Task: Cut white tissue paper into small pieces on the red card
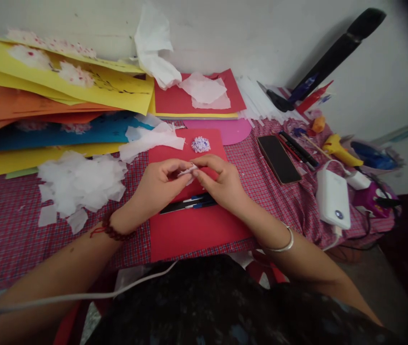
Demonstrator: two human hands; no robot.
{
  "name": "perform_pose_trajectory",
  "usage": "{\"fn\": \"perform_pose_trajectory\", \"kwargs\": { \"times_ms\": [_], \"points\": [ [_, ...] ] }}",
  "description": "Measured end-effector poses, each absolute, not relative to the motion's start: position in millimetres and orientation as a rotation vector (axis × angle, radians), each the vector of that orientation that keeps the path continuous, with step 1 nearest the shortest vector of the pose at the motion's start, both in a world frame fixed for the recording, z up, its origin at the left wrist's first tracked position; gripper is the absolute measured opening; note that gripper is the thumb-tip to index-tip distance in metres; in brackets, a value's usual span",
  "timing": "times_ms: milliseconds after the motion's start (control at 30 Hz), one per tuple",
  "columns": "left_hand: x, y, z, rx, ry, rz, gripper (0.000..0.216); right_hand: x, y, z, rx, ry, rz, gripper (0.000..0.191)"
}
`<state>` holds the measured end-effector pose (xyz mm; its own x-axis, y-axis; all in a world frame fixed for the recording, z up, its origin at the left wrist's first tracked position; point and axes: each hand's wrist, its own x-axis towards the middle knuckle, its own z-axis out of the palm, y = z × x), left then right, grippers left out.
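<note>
My left hand (161,181) and my right hand (221,179) meet over a red paper sheet (193,230) and pinch a small piece of white tissue paper (187,171) between their fingertips. Both hands are closed on it. Just beyond them on the red sheet lies a small white and purple paper flower (200,144). Two pens (189,203) lie on the red sheet under my wrists.
A pile of white tissue scraps (78,184) lies left. Stacked coloured card sheets (60,96) fill the back left. To the right lie a phone (278,159), a white power bank (332,199), pens (297,148), a yellow glue gun (338,149) and a black lamp (340,48).
</note>
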<state>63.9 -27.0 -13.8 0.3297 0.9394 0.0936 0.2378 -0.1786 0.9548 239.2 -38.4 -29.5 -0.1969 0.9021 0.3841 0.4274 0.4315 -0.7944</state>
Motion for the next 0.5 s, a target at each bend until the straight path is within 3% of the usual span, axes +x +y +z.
{"fn": "perform_pose_trajectory", "kwargs": {
  "times_ms": [500],
  "points": [
    [66.2, -28.8, -13.6, 1.75, 1.119, 0.941, 0.002, 234.4, -39.9, -29.4, -1.154, -1.579, 0.91, 0.013]
  ]
}}
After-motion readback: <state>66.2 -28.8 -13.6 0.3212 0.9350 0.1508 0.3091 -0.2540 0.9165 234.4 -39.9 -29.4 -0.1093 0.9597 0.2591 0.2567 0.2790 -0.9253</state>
